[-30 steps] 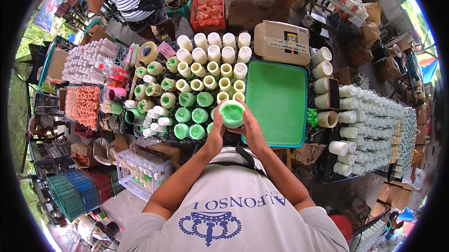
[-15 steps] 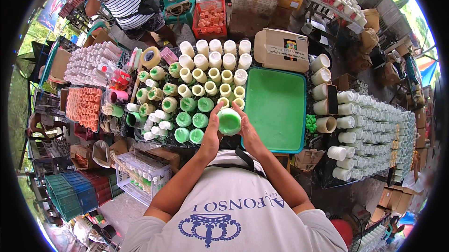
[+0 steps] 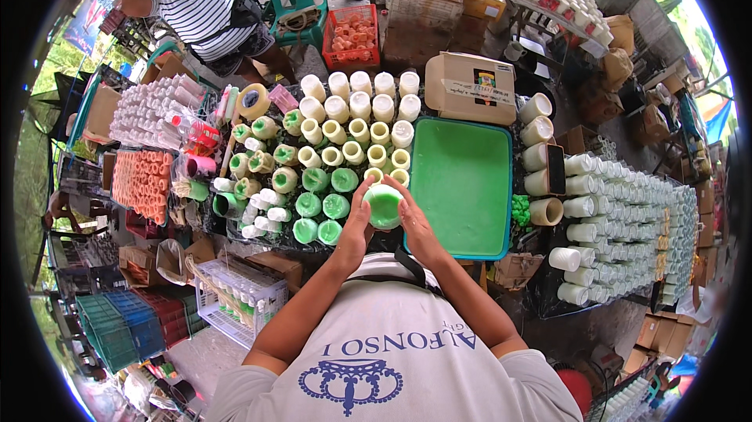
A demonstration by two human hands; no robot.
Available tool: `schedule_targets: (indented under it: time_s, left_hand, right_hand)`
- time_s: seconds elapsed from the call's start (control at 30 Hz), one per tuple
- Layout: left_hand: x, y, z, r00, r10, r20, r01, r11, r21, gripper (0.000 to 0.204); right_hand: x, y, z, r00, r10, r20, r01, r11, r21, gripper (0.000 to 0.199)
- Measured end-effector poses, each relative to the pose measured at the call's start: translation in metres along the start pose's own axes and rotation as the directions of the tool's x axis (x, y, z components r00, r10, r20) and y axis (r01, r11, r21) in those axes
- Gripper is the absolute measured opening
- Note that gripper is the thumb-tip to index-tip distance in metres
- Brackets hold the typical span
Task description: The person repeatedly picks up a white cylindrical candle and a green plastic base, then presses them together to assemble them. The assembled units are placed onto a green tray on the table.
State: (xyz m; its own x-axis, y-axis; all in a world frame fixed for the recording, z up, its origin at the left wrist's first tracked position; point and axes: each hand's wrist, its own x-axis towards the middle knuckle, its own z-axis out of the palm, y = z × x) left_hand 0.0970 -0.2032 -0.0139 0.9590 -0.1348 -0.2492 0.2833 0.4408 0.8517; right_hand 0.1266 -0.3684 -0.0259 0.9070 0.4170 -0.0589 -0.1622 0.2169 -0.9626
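Note:
A round whitish cup (image 3: 383,207) with a glossy green, wax-like filling is held upright-looking between my palms, in front of my chest. My left hand (image 3: 355,228) curves against its left side and my right hand (image 3: 417,226) against its right; the fingertips reach around the far side. Beyond my fingers stand rows of cream-coloured tubes (image 3: 353,152), some of them hollow. To the left are several round green-topped pieces (image 3: 336,205). On the right lies a wide shallow tray with a blue-green rim (image 3: 510,187) and a flat green surface.
A cardboard box (image 3: 470,86) sits behind the tray. Right of it are more cream tubes, a dark phone-like slab (image 3: 555,169) and many rows of white cups (image 3: 583,206). Pink tubes (image 3: 141,187) stand at far left. A person in a striped shirt (image 3: 205,18) stands across the table.
The cup stays between both hands and has turned or tilted slightly. The person in the striped shirt has shifted a little, with the raised arm moving.

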Motion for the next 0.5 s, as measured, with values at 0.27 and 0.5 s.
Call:
schedule_targets:
  time_s: [0.27, 0.5]
  left_hand:
    - [0.004, 0.0, 0.003, 0.987, 0.082, -0.136, -0.088, 0.995, -0.039, 0.055]
    - [0.009, -0.011, 0.002, 0.958, 0.057, -0.282, -0.085, 0.992, -0.089, 0.053]
  right_hand:
    - [0.003, -0.011, -0.001, 1.0, -0.013, -0.003, 0.012, 0.996, -0.088, 0.054]
    - [0.005, -0.013, 0.002, 0.986, -0.083, -0.148, 0.048, 0.973, -0.224, 0.045]
